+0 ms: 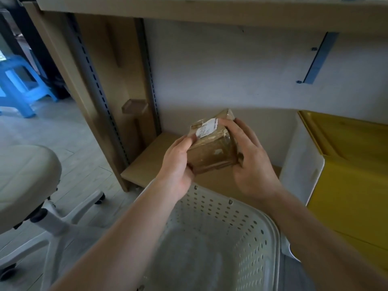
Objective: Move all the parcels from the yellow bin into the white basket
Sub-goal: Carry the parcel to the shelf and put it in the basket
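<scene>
Both the left hand (178, 162) and right hand (251, 162) grip a brown parcel (212, 147) between them, above the white basket (233, 219).

A wooden shelf unit (147, 160) stands against a pale wall (220, 66), beside a cream chair (25, 177) and blue stool (19, 85).

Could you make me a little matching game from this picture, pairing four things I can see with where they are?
Things:
1. brown parcel
2. white basket
3. yellow bin
4. blue stool

Places:
A. far left, on the floor
B. at the right edge
C. held in both hands
D. lowest in the picture, below the hands

Pairs: 1-C, 2-D, 3-B, 4-A. The left hand and right hand grip the parcel's sides.
</scene>
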